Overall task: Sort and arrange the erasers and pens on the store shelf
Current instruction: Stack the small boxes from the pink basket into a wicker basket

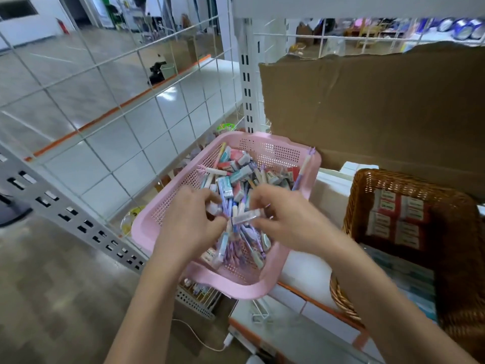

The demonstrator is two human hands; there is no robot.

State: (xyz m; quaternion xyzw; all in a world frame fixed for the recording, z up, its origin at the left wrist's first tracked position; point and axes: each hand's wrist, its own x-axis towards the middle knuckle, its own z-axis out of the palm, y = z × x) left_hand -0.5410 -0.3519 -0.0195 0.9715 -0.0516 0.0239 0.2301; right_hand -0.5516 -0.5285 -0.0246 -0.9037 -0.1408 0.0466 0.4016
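A pink plastic basket (pixel 147 227) on the white shelf holds a mixed heap of erasers (pixel 227 186) and pens (pixel 245 240). Both my hands are inside it, over the heap. My left hand (pixel 189 219) has its fingers closed around small items near the basket's middle; which ones is blurred. My right hand (pixel 283 216) pinches a small pale wrapped eraser (pixel 248 216) between thumb and fingers. A brown wicker basket (pixel 351 206) to the right holds boxed erasers (pixel 396 219) laid in rows.
A white wire grid panel (pixel 112 106) closes the shelf's left side. A torn cardboard sheet (pixel 367 106) stands behind the baskets. White boxes (pixel 333 185) sit between the two baskets. A white cable (pixel 204 342) lies on the floor below.
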